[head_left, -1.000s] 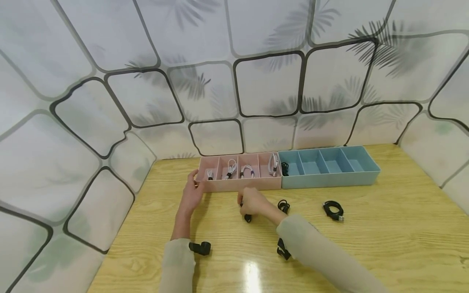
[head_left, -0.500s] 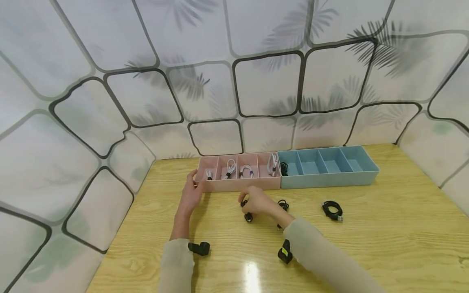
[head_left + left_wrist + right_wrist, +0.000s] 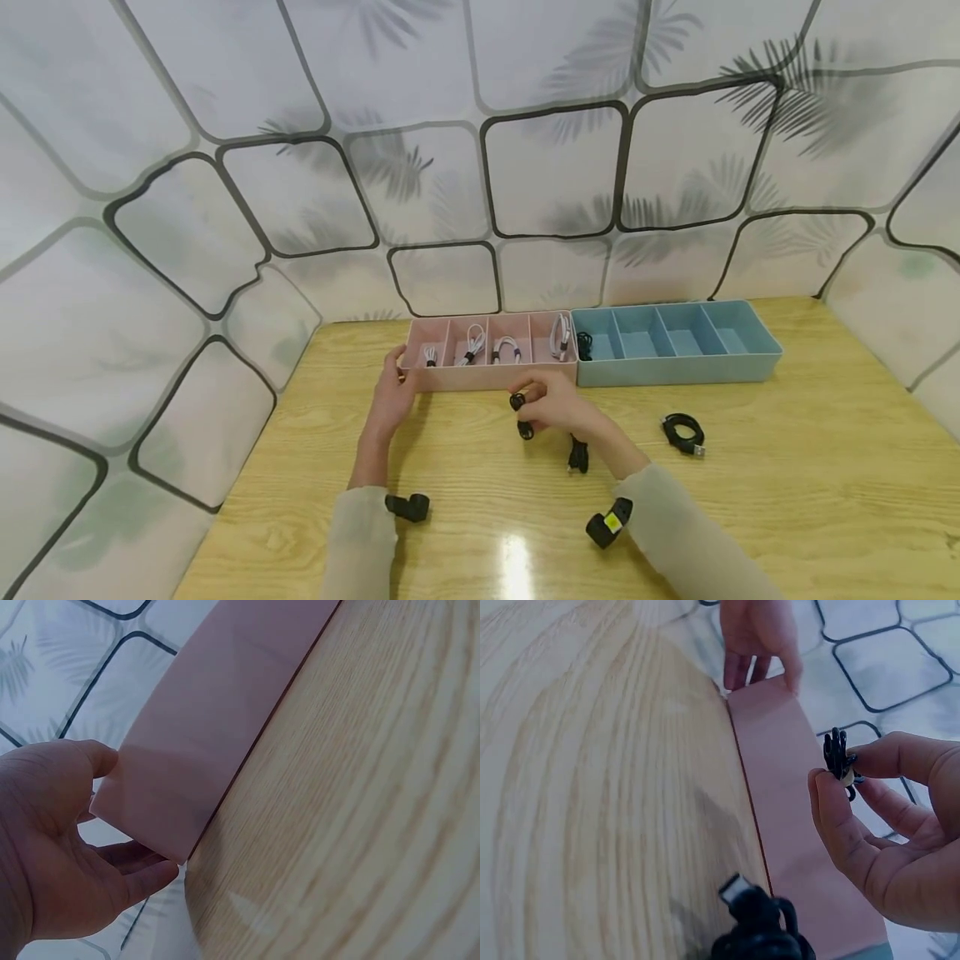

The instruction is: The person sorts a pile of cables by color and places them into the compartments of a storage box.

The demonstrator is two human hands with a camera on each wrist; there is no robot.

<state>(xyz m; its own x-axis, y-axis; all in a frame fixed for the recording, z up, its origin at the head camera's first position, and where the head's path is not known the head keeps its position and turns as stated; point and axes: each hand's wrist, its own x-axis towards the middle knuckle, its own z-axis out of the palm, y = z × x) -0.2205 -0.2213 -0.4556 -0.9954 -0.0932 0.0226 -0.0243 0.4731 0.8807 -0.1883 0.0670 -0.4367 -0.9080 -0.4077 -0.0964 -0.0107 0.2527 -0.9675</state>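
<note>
"Start at the left end of the pink box (image 3: 487,380). What's there?"

"The left hand (image 3: 393,396). Its thumb is on the upper rim and its fingertips are down by the lower corner, so that end of the box is held between them."

"And inside the box?"

"Four compartments in a row, with pale cables (image 3: 565,333) in each one."

"Where's the black cable bundle (image 3: 836,757)?"

"In front of the box's near wall, right of its middle. The right hand (image 3: 558,404) has it."

"How does it sit in the fingers?"

"Pinched at the very tips, thumb on one side and fingers on the other. Its dark loops stick out past the fingertips, and a bit of pale tie shows between them. I can't tell exactly how many fingers press on it."

"Anything further right?"

"A second black cable (image 3: 578,458) lies on the table (image 3: 465,517) in front of the box's right end, just beside the right hand. The blue box (image 3: 678,370) stands up against that same end, with a dark cable (image 3: 584,346) in the compartment nearest the pink one. Last, a coiled black cable (image 3: 683,418) lies on the table, well to the right of the pink box and nearer the person."
</note>
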